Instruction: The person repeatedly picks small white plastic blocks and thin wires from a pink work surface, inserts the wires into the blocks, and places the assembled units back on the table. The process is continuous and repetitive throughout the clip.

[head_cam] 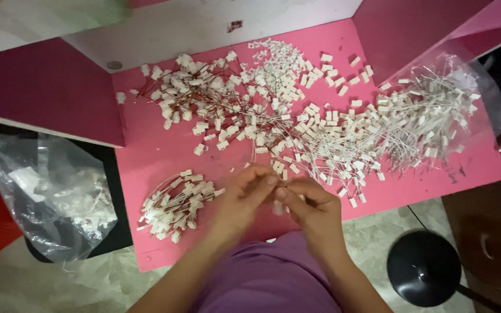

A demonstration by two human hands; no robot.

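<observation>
Head view: connector [278, 191] orientation blurred.

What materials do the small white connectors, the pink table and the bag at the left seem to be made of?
Connectors: probably moulded plastic, matte white and blocky.
Pink table: perhaps painted or laminated board, smooth with scuffs.
Bag: thin clear plastic film, wrinkled and shiny.

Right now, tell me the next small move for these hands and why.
Probably set the piece aside on the small bundle by the left hand. Both the left and right hand pinch a small white connector at the fingertips, blurred, so its state is unclear. That bundle lies apart from the big wired heap and the loose white connectors farther back.
</observation>
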